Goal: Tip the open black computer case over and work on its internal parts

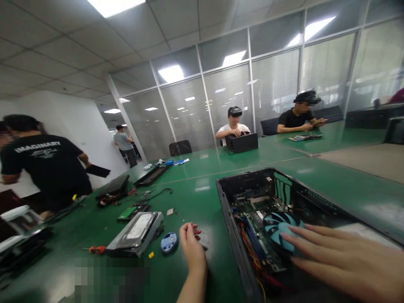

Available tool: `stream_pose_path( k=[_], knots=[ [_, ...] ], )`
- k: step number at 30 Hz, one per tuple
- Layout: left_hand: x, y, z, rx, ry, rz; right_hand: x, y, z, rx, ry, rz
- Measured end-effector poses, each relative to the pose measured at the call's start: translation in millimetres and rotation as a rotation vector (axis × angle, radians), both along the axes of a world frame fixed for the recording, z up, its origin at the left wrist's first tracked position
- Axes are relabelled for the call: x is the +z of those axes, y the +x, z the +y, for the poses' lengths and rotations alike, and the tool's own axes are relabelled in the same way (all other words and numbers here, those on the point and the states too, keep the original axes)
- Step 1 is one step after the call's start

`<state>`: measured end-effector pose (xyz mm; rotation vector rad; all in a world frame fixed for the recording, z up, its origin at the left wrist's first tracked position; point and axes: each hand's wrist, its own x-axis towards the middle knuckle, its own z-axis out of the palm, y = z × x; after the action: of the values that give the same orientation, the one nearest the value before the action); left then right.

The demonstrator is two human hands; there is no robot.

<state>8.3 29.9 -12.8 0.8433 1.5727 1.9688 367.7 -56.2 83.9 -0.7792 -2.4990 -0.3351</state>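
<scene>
My right hand [347, 256] is spread flat, palm down, over an open black computer case [232, 235]. Its fingertips reach the blue cooling fan [274, 225] on the motherboard [252, 206]; whether they touch it I cannot tell. My left hand [191, 244] rests by the table surface left of the case, fingers loosely curled, with nothing visible in them. Just left of that hand lies a round blue container [169, 243] with small bits in it. A hard drive in a metal bracket [137, 231] lies farther left.
A screwdriver with an orange handle [97, 250], a yellow piece [151, 255] and a green circuit board [128, 213] lie on the green table [202, 202]. Across it, one person [234, 126] works at another case [243, 143]; another person [298, 115] sits right. Someone in black [47, 164] stands left.
</scene>
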Motion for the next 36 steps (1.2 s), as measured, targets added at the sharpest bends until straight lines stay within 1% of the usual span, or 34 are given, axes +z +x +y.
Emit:
stream_pose_path(
  k=[2,4,5,6,7,8,9,10,11,13,15,17,18,20,22,25,28,30,32,34,36],
  knots=[
    [-2.2,-4,1,0.078,0.013,-0.042,24.8,-21,58,0.069,-0.12,-0.158],
    [-3.4,-5,2,0.107,0.03,-0.059,44.6,-52,125,0.053,-0.191,-0.252],
    [-3.4,-5,2,0.102,0.036,-0.056,50.8,-71,157,-0.024,-0.179,-0.23],
    [-3.0,-4,1,0.087,0.04,-0.042,54.3,-91,184,-0.133,-0.149,-0.176],
    [-2.3,-2,0,0.067,0.04,-0.02,54.9,-111,205,-0.271,-0.111,-0.085],
    [-1.1,-1,-2,0.043,0.037,0.013,52.9,-131,219,-0.391,-0.083,0.012],
    [0.3,1,-3,0.02,0.033,0.055,48.5,-148,226,-0.47,-0.073,0.089],
    [1.9,3,-5,-0.004,0.026,0.104,42.0,-164,226,-0.512,-0.073,0.138],
    [3.6,4,-7,-0.032,0.018,0.158,33.5,-176,221,-0.516,-0.084,0.155],
    [6.7,8,-10,-0.085,0.002,0.256,11.7,-190,198,-0.422,-0.106,0.102],
    [9.0,12,-11,-0.144,0.004,0.321,-14.0,-186,169,-0.281,-0.128,0.029],
    [10.5,17,-12,-0.221,0.019,0.351,-38.4,-164,140,-0.178,-0.198,0.011],
    [11.0,19,-12,-0.264,0.028,0.356,-48.7,-148,126,-0.162,-0.247,0.029],
    [11.8,21,-12,-0.337,0.041,0.358,-64.4,-110,100,-0.194,-0.338,0.095],
    [12.5,23,-13,-0.389,0.043,0.35,-74.9,-70,77,-0.245,-0.385,0.162],
    [14.6,26,-15,-0.436,0.037,0.338,-86.0,-18,53,-0.322,-0.403,0.263],
    [17.3,29,-17,-0.477,0.032,0.355,-92.8,17,51,-0.412,-0.375,0.389],
    [18.5,30,-18,-0.504,0.024,0.37,-93.2,30,59,-0.463,-0.307,0.476],
    [18.9,31,-18,-0.518,0.01,0.373,-89.3,35,68,-0.477,-0.206,0.529],
    [18.4,30,-17,-0.521,-0.001,0.375,-80.0,38,73,-0.474,-0.092,0.534],
    [17.3,29,-16,-0.521,-0.005,0.381,-65.3,41,73,-0.487,0.023,0.52]
  ],
)
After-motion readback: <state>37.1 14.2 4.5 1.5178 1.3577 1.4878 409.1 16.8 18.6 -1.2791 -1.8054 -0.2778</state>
